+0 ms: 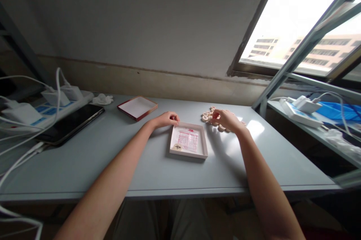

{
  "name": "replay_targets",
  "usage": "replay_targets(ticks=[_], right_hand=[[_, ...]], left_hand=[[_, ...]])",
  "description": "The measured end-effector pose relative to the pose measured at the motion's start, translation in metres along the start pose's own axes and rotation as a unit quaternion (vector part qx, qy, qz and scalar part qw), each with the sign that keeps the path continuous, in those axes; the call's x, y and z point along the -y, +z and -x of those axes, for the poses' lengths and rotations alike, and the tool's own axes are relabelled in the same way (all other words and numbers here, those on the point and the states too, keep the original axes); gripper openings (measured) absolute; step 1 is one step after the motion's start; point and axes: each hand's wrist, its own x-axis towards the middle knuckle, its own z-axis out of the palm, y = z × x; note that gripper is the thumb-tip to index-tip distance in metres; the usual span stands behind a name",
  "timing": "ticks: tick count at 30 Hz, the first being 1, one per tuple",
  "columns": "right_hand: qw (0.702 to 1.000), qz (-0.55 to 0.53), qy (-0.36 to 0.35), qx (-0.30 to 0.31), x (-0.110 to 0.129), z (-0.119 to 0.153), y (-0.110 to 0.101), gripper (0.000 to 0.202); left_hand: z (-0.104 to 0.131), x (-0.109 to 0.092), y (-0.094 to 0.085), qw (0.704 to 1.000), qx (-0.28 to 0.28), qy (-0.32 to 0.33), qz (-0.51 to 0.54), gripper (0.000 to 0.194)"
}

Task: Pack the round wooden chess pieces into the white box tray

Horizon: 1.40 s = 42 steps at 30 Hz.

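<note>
An open white box (202,156) rests on the grey desk, with a printed sheet (188,141) and one round piece (177,147) bearing a dark character inside, at its near left corner. My left hand (167,119) has its fingers closed at the box's far left corner. To the right of the box, several round wooden pieces (207,115) lie grouped together. Over this group is my right hand (224,119), fingers pinched low among the pieces; what is between the fingertips is too small to make out, and the hand covers part of the group.
A red-edged box lid (137,107) lies at the back left of the desk (152,180). Further left are a dark tablet (72,123), a power strip (80,100) with chargers and loose white cables. A shelf (304,129) with another strip stands at the right.
</note>
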Motion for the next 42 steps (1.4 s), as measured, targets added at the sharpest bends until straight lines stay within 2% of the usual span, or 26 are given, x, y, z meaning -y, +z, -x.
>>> replay_targets(ticks=[6,13,17,22,28,31,35,38,42], right_hand=[[1.000,0.006,-0.011,0.003,0.002,0.001,-0.002,0.022],[1.000,0.014,-0.008,0.017,0.002,0.002,-0.005,0.016],[1.000,0.027,-0.005,-0.014,0.009,0.003,-0.006,0.016],[0.998,0.012,-0.058,0.014,0.022,0.005,-0.007,0.013],[1.000,0.020,-0.011,0.020,0.021,0.006,-0.010,0.011],[0.999,-0.009,-0.037,-0.009,0.027,0.004,-0.005,0.017],[0.998,0.029,-0.039,-0.040,0.037,0.001,0.007,0.016],[0.998,0.053,-0.016,-0.042,0.034,-0.001,0.010,0.014],[0.999,0.015,-0.017,-0.043,0.028,-0.002,0.009,0.017]], left_hand=[[0.001,-0.001,0.000,1.000,0.005,0.001,-0.002,0.018],[0.001,0.000,0.000,1.000,0.005,0.004,-0.004,0.017],[0.000,0.001,0.000,1.000,0.004,0.008,-0.013,0.016],[0.000,0.001,-0.001,1.000,0.004,0.004,-0.015,0.017],[-0.001,0.003,-0.001,1.000,0.004,0.009,-0.015,0.018],[0.000,0.002,-0.001,1.000,0.007,0.010,-0.012,0.017],[0.001,0.000,-0.001,1.000,0.005,0.007,-0.011,0.016],[0.001,0.001,0.000,1.000,0.005,0.009,-0.011,0.015],[0.000,0.005,0.000,1.000,0.003,0.014,-0.009,0.016]])
